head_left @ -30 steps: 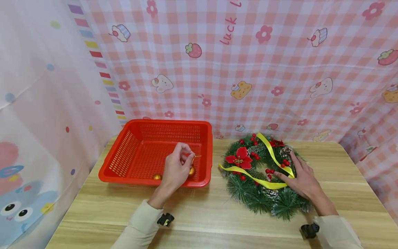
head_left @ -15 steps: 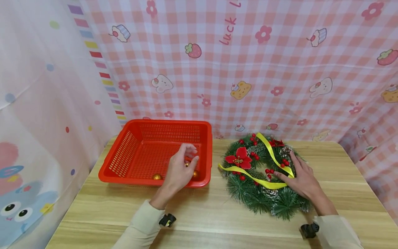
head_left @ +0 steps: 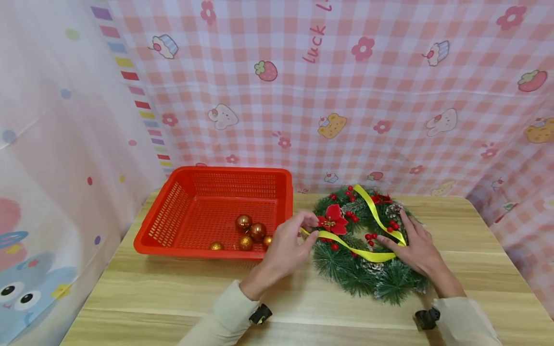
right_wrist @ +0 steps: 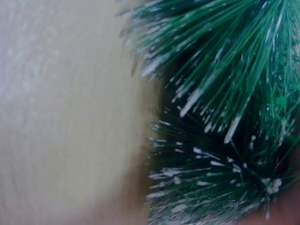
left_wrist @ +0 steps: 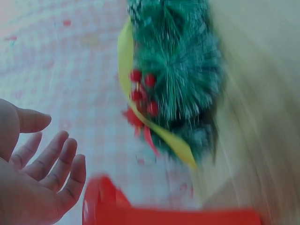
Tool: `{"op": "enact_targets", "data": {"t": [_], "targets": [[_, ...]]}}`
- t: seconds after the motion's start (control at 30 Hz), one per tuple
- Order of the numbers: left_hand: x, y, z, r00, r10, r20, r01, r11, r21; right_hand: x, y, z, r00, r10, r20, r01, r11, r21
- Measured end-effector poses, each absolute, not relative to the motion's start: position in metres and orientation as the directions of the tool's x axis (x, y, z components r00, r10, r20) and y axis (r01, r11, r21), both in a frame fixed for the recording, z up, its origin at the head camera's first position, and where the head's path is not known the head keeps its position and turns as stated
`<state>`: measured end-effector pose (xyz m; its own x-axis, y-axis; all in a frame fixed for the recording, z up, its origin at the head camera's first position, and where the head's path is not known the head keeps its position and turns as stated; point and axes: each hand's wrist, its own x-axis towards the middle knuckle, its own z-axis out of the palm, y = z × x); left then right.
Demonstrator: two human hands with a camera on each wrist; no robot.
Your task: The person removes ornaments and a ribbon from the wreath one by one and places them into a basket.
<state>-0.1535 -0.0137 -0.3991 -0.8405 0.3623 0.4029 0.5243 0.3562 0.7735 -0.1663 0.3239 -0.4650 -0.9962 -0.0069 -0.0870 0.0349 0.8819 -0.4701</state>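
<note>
My left hand hovers between the basket and the wreath, fingers loosely bent with nothing in them. In the left wrist view the fingers are apart from the yellow ribbon, whose loose end hangs off the wreath. The green wreath lies flat on the table, with a red poinsettia, red berries and pinecones. My right hand rests on the wreath's right side, fingers spread, thumb beside the ribbon. Pine needles fill much of the right wrist view.
A red plastic basket stands left of the wreath, with several gold baubles at its near right. Both are on a wood-grain table. A pink checked cloth hangs behind the table.
My left hand, earlier pinching a gold bauble's string in the basket, let it go and moved right to the wreath's left side. The right hand stays on the wreath.
</note>
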Motion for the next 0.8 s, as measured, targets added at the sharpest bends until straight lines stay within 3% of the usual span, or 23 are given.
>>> {"op": "enact_targets", "data": {"t": [0.37,0.57,0.8], "targets": [[-0.146,0.030,-0.408,-0.808,0.500,0.311,0.540,0.418,0.731,-0.163,0.324,-0.462,-0.999,-0.015,-0.045,0.010,0.858,-0.514],[-0.145,0.044,-0.414,-0.804,0.533,0.264,0.529,0.439,0.726,-0.164,0.327,-0.460,-0.998,-0.035,0.049,-0.058,0.779,-0.625],[-0.146,0.059,-0.422,-0.785,0.529,0.322,0.586,0.466,0.663,-0.162,0.331,-0.463,-0.992,0.007,0.125,-0.084,0.702,-0.707]]}}
